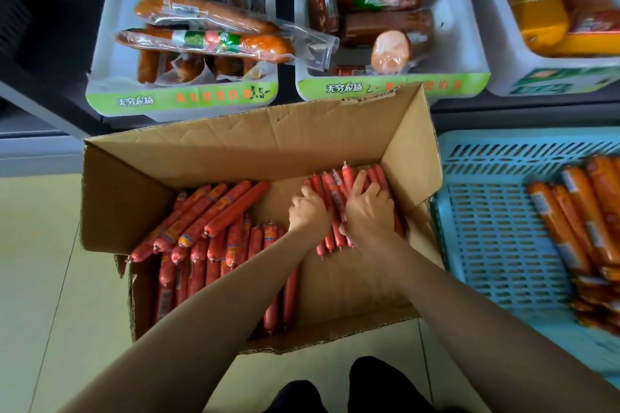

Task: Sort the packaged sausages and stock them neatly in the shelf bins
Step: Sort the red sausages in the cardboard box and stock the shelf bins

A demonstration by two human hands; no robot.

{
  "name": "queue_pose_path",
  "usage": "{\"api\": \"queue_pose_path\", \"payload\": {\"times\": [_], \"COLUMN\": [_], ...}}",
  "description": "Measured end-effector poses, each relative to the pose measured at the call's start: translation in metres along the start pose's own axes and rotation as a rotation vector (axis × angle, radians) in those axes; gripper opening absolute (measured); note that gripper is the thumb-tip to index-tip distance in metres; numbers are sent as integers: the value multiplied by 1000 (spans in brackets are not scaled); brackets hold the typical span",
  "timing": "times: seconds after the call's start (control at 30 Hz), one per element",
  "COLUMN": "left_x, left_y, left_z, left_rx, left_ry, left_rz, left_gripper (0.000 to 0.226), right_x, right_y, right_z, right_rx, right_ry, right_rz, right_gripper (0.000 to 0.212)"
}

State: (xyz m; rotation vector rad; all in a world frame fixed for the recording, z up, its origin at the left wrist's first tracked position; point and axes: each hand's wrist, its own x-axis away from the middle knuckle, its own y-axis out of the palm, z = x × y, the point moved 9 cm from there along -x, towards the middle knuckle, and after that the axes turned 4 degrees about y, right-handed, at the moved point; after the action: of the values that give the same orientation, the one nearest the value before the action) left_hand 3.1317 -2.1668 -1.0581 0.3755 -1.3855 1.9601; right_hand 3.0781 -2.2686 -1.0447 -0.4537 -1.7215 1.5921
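An open cardboard box (141,191) on the floor holds several red packaged sausages. A loose heap of them (208,221) lies at its left side. At the right side lies a row of thin red sausages (335,188). My left hand (308,211) curls over the left edge of that row. My right hand (367,208) lies on top of the row with fingers spread and bent around the sticks. Parts of the row are hidden under both hands.
Three white shelf bins stand behind the box: a left bin (110,54) with long vacuum-packed sausages, a middle bin (469,54) with thick sausage chunks, a right bin (503,54) with orange-yellow packs. A blue plastic crate (496,238) with orange sausages sits to the right. Pale floor tiles lie left.
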Motion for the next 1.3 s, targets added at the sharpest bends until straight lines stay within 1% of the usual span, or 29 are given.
{"api": "queue_pose_path", "payload": {"times": [0.03,0.1,0.17,0.27,0.33,0.4,0.47,0.53,0.63,0.77,0.83,0.9,1.0,1.07,1.13,1.17,1.23,1.3], "left_x": [-1,0,0,0,0,-1,-3,-5,-5,-5,-1,6,21,38,64,78,111,147], "left_y": [0,2,5,12,15,19,19,17,18,16,16,10,-16,-45,-77,-96,-144,-199], "left_z": [-1,-1,0,-1,-1,3,4,5,12,17,11,2,-1,7,19,24,30,32], "left_rx": [-11,-73,-128,-71,-84,-146,-153,-122,-128,-207,-142,23,281,406,468,487,508,551], "left_ry": [-9,-8,-10,-83,-124,-140,-160,-170,-86,-2,-13,-52,-12,94,223,297,453,586], "left_rz": [1,3,-4,2,45,98,129,107,42,53,22,25,138,238,317,367,517,672], "left_gripper": [64,66,72,82,91,97,91,90,92,86,85,75,57,44,37,36,30,26], "right_x": [6,11,14,11,10,9,11,14,17,23,26,29,31,36,47,53,67,83], "right_y": [-5,2,4,-9,-24,-41,-55,-54,-52,-60,-67,-80,-99,-116,-140,-156,-197,-251], "right_z": [4,2,-5,2,11,18,17,15,19,22,22,23,28,26,16,9,0,-4], "right_rx": [39,5,-79,-168,-215,-148,-104,-99,-135,-202,-233,-254,-371,-475,-531,-544,-611,-786], "right_ry": [14,-11,-79,-73,-83,-88,-113,-134,-124,-114,-123,-146,-168,-216,-310,-363,-426,-459], "right_rz": [-16,-100,-101,-59,-72,-33,14,-8,-31,-21,-15,25,10,8,53,101,243,405], "right_gripper": [82,91,83,66,65,66,66,65,65,63,63,65,67,65,65,67,75,79]}}
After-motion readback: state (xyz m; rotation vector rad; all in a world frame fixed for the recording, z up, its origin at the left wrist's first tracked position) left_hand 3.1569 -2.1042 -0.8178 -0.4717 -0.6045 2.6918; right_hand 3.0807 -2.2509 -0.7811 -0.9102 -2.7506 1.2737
